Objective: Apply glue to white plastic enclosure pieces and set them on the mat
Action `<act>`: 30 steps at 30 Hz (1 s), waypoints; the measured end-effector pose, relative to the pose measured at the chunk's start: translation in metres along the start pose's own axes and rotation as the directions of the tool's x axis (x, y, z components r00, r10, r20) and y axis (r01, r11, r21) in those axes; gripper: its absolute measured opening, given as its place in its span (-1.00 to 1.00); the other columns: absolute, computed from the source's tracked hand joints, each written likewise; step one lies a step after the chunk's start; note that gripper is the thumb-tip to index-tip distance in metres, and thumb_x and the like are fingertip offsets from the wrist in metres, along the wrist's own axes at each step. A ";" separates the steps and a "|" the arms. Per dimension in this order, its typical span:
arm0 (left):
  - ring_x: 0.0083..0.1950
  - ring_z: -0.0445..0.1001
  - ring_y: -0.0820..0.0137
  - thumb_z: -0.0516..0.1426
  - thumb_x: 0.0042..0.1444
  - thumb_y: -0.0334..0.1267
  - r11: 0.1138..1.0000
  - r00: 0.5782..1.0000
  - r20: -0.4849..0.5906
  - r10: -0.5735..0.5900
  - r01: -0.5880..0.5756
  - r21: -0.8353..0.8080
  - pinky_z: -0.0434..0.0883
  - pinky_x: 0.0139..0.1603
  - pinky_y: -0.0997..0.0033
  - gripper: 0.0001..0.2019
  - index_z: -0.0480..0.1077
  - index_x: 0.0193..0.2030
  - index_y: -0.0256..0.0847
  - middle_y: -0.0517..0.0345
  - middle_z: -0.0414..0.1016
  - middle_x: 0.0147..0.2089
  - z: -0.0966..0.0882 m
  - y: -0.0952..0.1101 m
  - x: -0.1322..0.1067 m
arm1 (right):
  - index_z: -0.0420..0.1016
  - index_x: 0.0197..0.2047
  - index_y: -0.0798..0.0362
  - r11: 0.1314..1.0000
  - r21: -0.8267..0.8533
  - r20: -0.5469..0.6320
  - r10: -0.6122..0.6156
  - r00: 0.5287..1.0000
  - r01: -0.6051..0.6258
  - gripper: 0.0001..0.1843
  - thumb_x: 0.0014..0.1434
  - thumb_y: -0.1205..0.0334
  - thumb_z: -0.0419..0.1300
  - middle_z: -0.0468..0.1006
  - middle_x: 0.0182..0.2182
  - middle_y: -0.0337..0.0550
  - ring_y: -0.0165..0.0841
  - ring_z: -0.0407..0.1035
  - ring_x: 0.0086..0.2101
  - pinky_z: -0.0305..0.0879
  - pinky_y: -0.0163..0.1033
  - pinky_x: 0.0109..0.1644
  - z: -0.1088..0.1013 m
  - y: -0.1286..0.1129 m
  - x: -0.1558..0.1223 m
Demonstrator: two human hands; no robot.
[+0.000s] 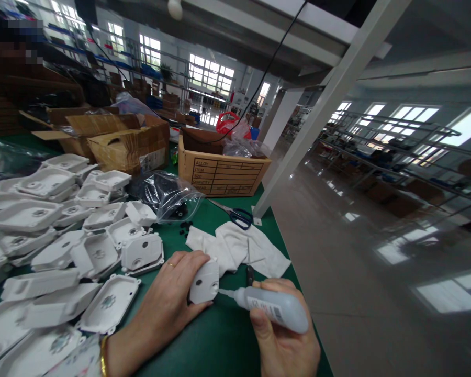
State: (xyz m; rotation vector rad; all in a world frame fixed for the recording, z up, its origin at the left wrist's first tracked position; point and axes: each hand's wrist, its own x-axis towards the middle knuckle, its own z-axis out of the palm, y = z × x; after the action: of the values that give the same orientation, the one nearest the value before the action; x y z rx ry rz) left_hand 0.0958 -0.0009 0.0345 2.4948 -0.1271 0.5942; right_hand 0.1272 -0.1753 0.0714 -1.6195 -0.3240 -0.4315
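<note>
My left hand grips a white plastic housing by its left side, tilted up from the green table. A dark round spot and a small hole show on the housing's face. In my right hand is a squeeze bottle with a label and a narrow nozzle. The nozzle tip points left and is at or very close to the hole near the housing's right edge; I cannot tell whether it touches. Just behind the bottle lies a screwdriver with a dark handle, its shaft over a white cloth.
Many white housings are piled on the left. A clear bag of black parts, small loose black pieces and scissors lie farther back. Cardboard boxes line the rear. A white post rises at the table's right edge.
</note>
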 end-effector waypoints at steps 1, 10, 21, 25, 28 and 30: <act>0.03 0.23 0.22 0.28 -0.10 -0.42 1.000 1.000 -0.001 0.000 0.000 0.000 0.30 0.03 0.23 -0.34 0.06 0.11 -0.12 0.08 0.27 0.02 0.000 0.000 0.000 | 0.47 -0.25 -0.01 1.000 0.003 0.001 -0.002 1.000 0.002 -0.66 0.02 -0.05 0.33 0.43 -0.28 -0.18 -0.27 0.29 -0.16 0.19 -0.27 -0.15 0.000 0.000 0.000; 0.03 0.23 0.21 0.28 -0.09 -0.39 1.000 1.000 0.012 -0.004 0.004 -0.009 0.29 0.04 0.22 -0.32 0.04 0.12 -0.10 0.07 0.27 0.03 -0.001 0.000 0.002 | 0.47 -0.25 -0.02 0.997 -0.027 0.008 -0.072 0.997 0.073 -0.70 0.05 -0.04 0.32 0.42 -0.28 -0.19 -0.30 0.27 -0.15 0.21 -0.31 -0.16 0.000 -0.002 0.002; 0.04 0.23 0.20 0.29 -0.11 -0.40 1.000 1.000 -0.013 0.010 -0.010 -0.007 0.30 0.05 0.19 -0.30 0.04 0.13 -0.12 0.06 0.27 0.04 0.001 -0.003 0.000 | 0.43 -0.22 0.05 0.961 -0.101 0.072 -0.250 0.966 0.256 -0.72 0.14 0.02 0.26 0.44 -0.31 -0.12 -0.26 0.32 -0.20 0.27 -0.28 -0.25 -0.002 -0.001 0.004; 0.02 0.24 0.19 0.32 -0.13 -0.34 0.999 0.999 -0.020 -0.036 0.036 -0.009 0.32 0.02 0.17 -0.32 0.07 0.10 -0.11 0.07 0.29 0.01 0.001 -0.002 -0.001 | 0.42 -0.18 0.13 0.858 -0.113 0.149 -0.485 0.862 0.502 -0.73 0.16 0.11 0.26 0.46 -0.35 -0.07 -0.25 0.37 -0.28 0.34 -0.20 -0.26 -0.004 -0.002 0.013; -0.01 0.26 0.18 0.33 -0.16 -0.27 0.996 0.995 -0.049 -0.083 0.083 -0.016 0.34 -0.02 0.14 -0.33 0.10 0.07 -0.12 0.08 0.31 -0.03 0.001 -0.001 0.000 | 0.41 -0.14 0.15 0.707 -0.082 0.260 -0.666 0.700 0.703 -0.70 0.13 0.16 0.28 0.50 -0.38 -0.07 -0.27 0.41 -0.39 0.40 -0.20 -0.35 -0.005 0.002 0.020; -0.03 0.28 0.18 0.33 -0.17 -0.25 0.994 0.991 -0.080 -0.109 0.108 -0.021 0.35 -0.03 0.13 -0.34 0.11 0.07 -0.13 0.08 0.33 -0.05 0.001 0.000 0.000 | 0.41 -0.13 0.14 0.636 -0.066 0.250 -0.735 0.630 0.769 -0.71 0.12 0.19 0.30 0.51 -0.40 -0.09 -0.30 0.42 -0.44 0.42 -0.23 -0.42 -0.002 0.007 0.021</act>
State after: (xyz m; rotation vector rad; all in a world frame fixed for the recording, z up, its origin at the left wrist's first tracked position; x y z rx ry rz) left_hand 0.0963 -0.0008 0.0339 2.4394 0.0347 0.6449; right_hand 0.1487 -0.1786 0.0754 -1.6333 -1.1881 -0.9602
